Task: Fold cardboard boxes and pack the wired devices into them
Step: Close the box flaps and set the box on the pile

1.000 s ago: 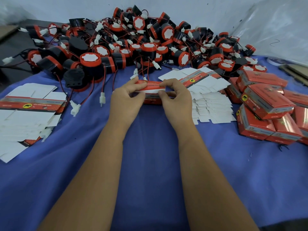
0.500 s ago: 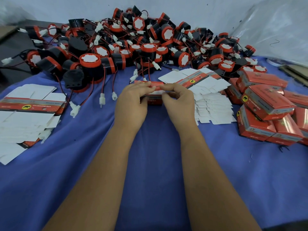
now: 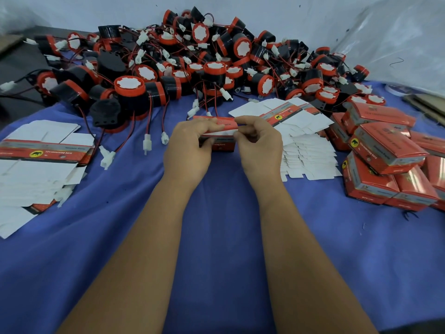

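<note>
A small red cardboard box (image 3: 222,138) sits on the blue cloth at the centre, its white-lined lid flap partly raised. My left hand (image 3: 190,145) grips the box's left end, fingers curled over the top flap. My right hand (image 3: 258,145) pinches the flap's right edge. What is inside the box is hidden by my hands. A big heap of black and red wired devices (image 3: 192,66) with white connectors lies behind the box.
Flat unfolded box blanks lie in a stack at the left (image 3: 41,160) and another just right of my hands (image 3: 305,145). Several closed red boxes (image 3: 385,160) are piled at the right. Loose wires with white plugs (image 3: 147,143) trail toward my hands.
Both hands stayed on the box and shifted slightly; the lid flap has come further down and my right fingers have moved to pinch its edge.
</note>
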Demonstrator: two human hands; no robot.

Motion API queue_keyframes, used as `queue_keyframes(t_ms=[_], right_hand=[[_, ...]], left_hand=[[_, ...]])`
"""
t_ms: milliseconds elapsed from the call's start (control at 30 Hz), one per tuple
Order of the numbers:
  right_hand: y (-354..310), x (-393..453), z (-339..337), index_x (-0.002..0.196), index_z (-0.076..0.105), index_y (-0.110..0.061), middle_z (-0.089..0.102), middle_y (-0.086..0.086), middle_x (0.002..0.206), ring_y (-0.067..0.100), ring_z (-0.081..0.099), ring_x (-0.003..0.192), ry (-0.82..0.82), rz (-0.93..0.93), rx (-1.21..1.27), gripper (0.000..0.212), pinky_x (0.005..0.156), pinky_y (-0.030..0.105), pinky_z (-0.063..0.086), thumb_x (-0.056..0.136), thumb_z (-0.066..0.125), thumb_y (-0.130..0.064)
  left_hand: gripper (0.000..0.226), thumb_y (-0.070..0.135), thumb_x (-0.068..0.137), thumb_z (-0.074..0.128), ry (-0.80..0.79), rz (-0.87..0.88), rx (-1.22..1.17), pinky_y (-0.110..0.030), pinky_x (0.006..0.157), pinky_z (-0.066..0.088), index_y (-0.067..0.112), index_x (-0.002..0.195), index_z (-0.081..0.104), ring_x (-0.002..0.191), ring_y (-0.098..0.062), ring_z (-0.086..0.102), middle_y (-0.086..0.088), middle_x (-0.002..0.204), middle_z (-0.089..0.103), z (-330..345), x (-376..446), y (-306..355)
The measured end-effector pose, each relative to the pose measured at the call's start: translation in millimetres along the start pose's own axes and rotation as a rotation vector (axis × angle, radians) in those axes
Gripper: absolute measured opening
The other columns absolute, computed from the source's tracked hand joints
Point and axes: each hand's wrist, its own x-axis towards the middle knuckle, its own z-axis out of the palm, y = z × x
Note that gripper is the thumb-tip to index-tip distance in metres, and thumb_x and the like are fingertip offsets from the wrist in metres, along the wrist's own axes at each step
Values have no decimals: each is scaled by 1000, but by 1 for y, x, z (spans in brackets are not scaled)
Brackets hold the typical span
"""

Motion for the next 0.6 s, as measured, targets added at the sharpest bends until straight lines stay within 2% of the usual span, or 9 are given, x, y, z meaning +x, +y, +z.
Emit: queue_keyframes(t_ms=[100, 233, 333, 433, 500, 600], right_hand=[[-1, 1, -1, 100, 71, -21, 68, -3, 79, 12, 64, 81, 8, -11, -31, 29, 75, 17, 51, 85, 64, 3], [-5, -1, 2, 93, 69, -25, 62, -11, 72, 6, 60, 73, 38, -48, -53, 31, 69, 13, 47, 83, 63, 4], [-5, -1, 2, 95, 70, -24, 64, -11, 73, 8, 62, 76, 38, -63, -70, 32, 71, 15, 49, 82, 62, 4], [-4, -1, 2, 96, 71, -24, 66, -11, 76, 9, 63, 79, 38, -69, -109, 31, 75, 16, 49, 82, 62, 2], [-3, -2, 3, 97, 72, -22, 68, -9, 80, 8, 63, 81, 35, -80, -139, 27, 76, 14, 48, 81, 63, -1], [-3, -4, 5, 95, 71, -19, 69, -4, 92, 10, 63, 89, 6, -99, -179, 25, 82, 20, 49, 80, 61, -3]], left_hand=[[40, -8, 86, 62, 8, 11, -15, -34, 101, 47, 19, 113, 73, 120, -20, 57, 4, 120, 67, -1, 0, 2], [43, -12, 83, 61, 28, 14, -45, -29, 100, 47, 18, 111, 74, 114, -18, 59, 13, 109, 61, -2, -1, 4], [46, -9, 80, 66, 17, 32, -35, -26, 99, 47, 23, 113, 73, 114, -13, 58, 15, 111, 62, -3, -1, 6], [47, -4, 81, 69, -11, 45, 21, -34, 100, 47, 27, 116, 72, 120, -19, 55, 9, 121, 65, 0, 0, 6], [42, -1, 85, 68, 3, 13, 64, -40, 94, 49, 28, 115, 72, 121, -22, 55, 6, 122, 65, 3, 1, 7], [36, 2, 87, 66, 34, -23, 78, -41, 89, 51, 26, 113, 74, 120, -20, 54, 8, 121, 66, 6, 0, 9]])
